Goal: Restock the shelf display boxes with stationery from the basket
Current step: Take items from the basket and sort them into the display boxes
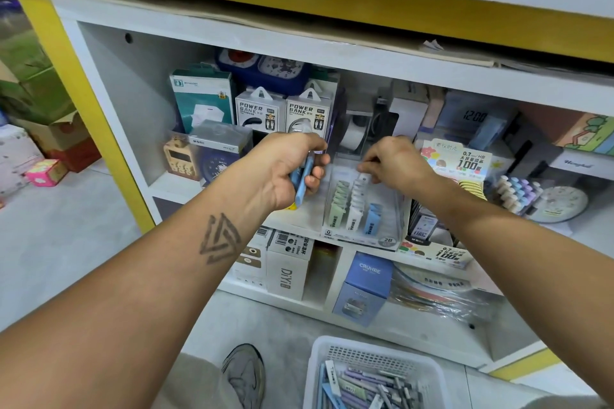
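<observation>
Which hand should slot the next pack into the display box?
Right. The right hand already pinches a white pack over the display box. The left hand sits beside the box, gripping blue packs.

- Both forearms are bare from wrist to the near edge of the picture; no sleeve shows on either.
- The left forearm (159,276) carries a dark tattoo (220,238): nested triangles made of broken bands, set just short of the wrist.
- The left hand (285,169) and the right hand (397,161) wear no gloves; no ring, watch or band can be seen on them.
- Near the bottom, left of centre, one foot wears a grey sneaker (245,375) with a rounded toe and stitched panels.
- Just beside the sneaker, a patch of light beige-grey trouser fabric (196,385) covers the leg.
</observation>
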`<state>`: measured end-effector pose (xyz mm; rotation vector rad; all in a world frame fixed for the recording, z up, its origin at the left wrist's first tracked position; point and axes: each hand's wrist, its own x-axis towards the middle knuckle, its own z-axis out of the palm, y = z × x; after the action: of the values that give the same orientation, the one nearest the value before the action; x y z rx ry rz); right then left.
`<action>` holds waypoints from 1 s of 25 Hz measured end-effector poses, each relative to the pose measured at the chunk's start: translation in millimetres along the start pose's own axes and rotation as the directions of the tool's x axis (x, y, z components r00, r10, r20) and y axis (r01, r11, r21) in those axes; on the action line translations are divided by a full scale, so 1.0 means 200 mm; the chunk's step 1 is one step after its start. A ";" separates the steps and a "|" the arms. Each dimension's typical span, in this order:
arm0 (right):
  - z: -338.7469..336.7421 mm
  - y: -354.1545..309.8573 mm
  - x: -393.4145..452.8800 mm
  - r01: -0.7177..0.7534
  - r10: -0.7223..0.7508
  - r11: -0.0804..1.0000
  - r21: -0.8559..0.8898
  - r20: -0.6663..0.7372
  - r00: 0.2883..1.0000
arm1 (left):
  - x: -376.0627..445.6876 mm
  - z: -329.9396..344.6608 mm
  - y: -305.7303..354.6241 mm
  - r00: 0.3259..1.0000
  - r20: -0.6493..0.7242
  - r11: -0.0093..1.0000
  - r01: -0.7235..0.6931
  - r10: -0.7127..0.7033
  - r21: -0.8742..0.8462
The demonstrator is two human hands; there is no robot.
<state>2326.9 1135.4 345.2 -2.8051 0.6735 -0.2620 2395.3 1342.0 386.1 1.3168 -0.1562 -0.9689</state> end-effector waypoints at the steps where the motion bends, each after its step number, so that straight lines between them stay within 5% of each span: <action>1: 0.00 -0.01 0.00 0.004 -0.004 1.000 0.006 0.001 1.000 | 0.00 0.00 0.00 1.000 0.003 1.000 0.003 -0.003 0.001; 10: 0.01 -0.01 0.00 0.000 0.000 1.000 0.009 -0.009 1.000 | -0.01 0.00 0.00 1.000 -0.001 1.000 0.000 0.000 0.009; 22: 0.00 -0.04 0.00 0.028 -0.015 0.997 -0.077 0.158 0.987 | -0.03 0.00 0.02 0.998 0.060 0.999 0.032 -0.032 -0.001; 25: -0.08 -0.11 -0.04 0.033 -0.035 0.996 0.082 0.025 0.999 | -0.02 0.01 0.01 0.996 0.060 0.993 0.067 -0.061 -0.094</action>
<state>2324.8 1155.4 364.6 -2.7391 0.5958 -0.2522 2391.9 1342.7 389.8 1.2125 -0.1105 -1.0567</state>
